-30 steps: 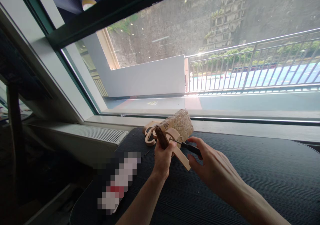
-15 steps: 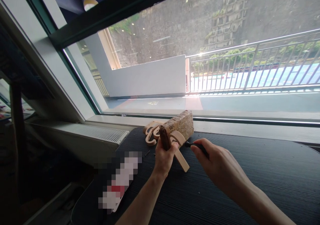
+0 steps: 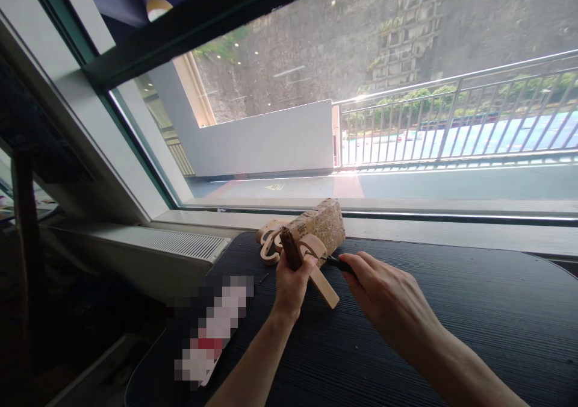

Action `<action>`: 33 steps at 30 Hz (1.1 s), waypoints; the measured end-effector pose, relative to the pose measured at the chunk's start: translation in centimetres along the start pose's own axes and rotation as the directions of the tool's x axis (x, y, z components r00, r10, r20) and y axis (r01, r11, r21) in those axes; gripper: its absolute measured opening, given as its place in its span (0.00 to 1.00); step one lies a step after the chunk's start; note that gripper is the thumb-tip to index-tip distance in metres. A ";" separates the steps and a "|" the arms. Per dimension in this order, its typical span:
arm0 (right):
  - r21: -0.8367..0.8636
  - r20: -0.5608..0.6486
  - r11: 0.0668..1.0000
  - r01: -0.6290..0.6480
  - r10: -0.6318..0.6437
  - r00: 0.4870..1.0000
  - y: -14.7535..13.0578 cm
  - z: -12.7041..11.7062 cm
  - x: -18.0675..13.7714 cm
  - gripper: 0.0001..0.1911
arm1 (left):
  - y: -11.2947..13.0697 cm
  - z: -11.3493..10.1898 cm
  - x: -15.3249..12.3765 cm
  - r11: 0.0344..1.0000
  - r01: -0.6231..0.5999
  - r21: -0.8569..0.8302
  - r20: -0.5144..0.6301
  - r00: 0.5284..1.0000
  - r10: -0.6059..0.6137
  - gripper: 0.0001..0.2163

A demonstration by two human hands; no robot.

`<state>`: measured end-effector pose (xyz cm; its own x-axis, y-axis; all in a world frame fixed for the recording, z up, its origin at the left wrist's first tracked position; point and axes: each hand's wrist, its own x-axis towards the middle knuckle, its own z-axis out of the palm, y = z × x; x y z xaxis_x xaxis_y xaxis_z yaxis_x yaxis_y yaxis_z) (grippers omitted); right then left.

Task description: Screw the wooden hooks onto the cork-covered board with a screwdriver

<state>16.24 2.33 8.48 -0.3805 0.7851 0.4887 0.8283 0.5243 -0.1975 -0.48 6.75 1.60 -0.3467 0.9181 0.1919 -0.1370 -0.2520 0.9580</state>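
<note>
My left hand (image 3: 291,283) is closed around a dark brown wooden piece (image 3: 290,244), held tilted above the table. Against it sits a light wooden curved piece (image 3: 315,245), and a straight light wooden bar (image 3: 326,289) sticks out below my thumb. In my right hand (image 3: 382,286) is a black-handled screwdriver (image 3: 341,265), its thin shaft pointing left to the curved piece; the exact tip contact is too small to tell. Just behind my left hand stands a speckled tan block (image 3: 333,223), brown along its top. Several light curved wooden pieces (image 3: 270,250) lie left of it.
A small dark screw (image 3: 264,277) lies on the black table (image 3: 428,310). Left of my forearm is a flat, pixelated pinkish-white object (image 3: 219,326). A window sill (image 3: 397,231) borders the table's far side, with a white vented radiator cover (image 3: 180,239) at left.
The view has shifted slightly, so hands and pieces appear a little further left. Both hands keep their holds, and the screwdriver still points at the curved piece.
</note>
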 end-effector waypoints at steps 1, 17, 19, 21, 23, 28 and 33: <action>0.024 0.009 0.999 -0.025 0.025 1.000 0.0 0.1 0.1 0.09 | 0.0 0.0 0.0 1.000 0.000 -0.001 -0.003 1.000 0.000 0.17; 0.149 -0.037 0.989 -0.016 0.021 0.999 -0.7 -0.2 -0.1 0.12 | 0.9 -0.1 0.0 0.995 0.030 -0.096 0.007 1.000 -0.030 0.18; 0.080 -0.089 0.995 0.064 -0.056 0.994 -0.7 -0.4 0.0 0.10 | 0.9 -0.1 0.0 0.995 0.027 -0.091 0.000 1.000 -0.028 0.18; 0.032 -0.122 0.994 0.103 -0.098 0.988 -0.6 -0.5 0.2 0.11 | 1.0 -0.1 0.0 0.996 0.024 -0.080 -0.019 0.999 -0.026 0.18; 0.032 -0.146 0.993 0.116 -0.110 0.983 -0.4 -0.5 0.3 0.11 | 1.0 -0.1 0.0 0.998 0.016 -0.065 -0.029 0.999 -0.018 0.18; 0.211 -0.110 0.977 -0.027 0.051 0.993 0.1 -0.1 0.3 0.10 | 1.0 -0.1 0.1 1.000 -0.014 -0.021 -0.013 1.000 0.013 0.19; 0.273 -0.024 0.939 -0.208 0.223 0.974 -0.1 0.4 0.3 0.14 | 1.0 -0.1 0.2 0.999 -0.035 -0.005 -0.046 0.998 0.035 0.19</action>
<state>15.89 2.68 8.36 -0.1759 0.8742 0.4525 0.7447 0.4188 -0.5196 -0.78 6.66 2.54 -0.3939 0.8936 0.2151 -0.1290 -0.2854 0.9497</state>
